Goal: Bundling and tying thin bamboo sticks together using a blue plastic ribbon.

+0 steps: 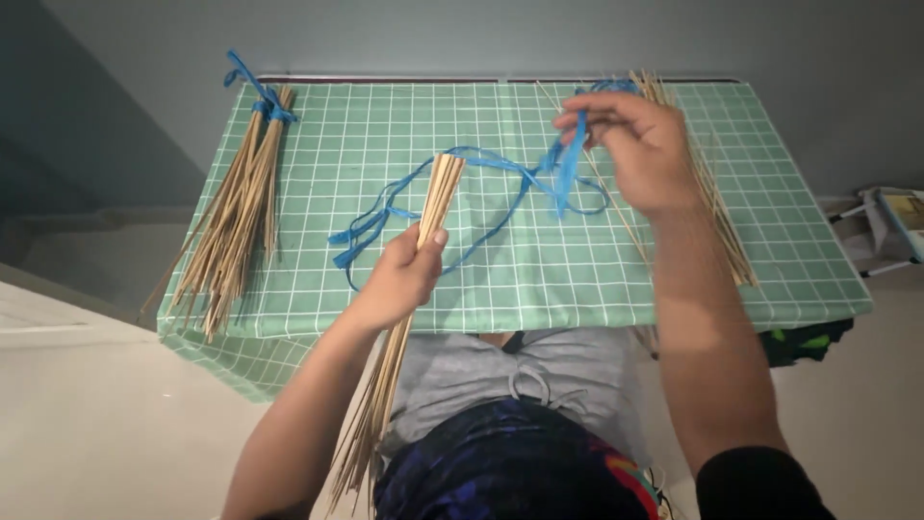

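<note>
One tied bundle (pixel 236 207) lies finished at the counter's (pixel 385 144) left edge; left hand (pixel 399 279) clamps a second, untied sheaf (pixel 423 241) mid-frame, right hand (pixel 640 149) pinches blue ribbon (pixel 566 169) above loose sticks (pixel 717 207) upper right, so tying remains.

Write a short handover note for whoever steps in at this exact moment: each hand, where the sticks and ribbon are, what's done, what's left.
Left hand: gripping a loose bundle of thin sticks, its top end over the green checked table.
Right hand: pinching blue ribbon; more ribbon trails across the cloth.
Done: one tied bundle lies at the table's left edge, bound with blue ribbon.
Left: the held bundle is not tied; an untied stick pile lies under the right forearm.
</note>
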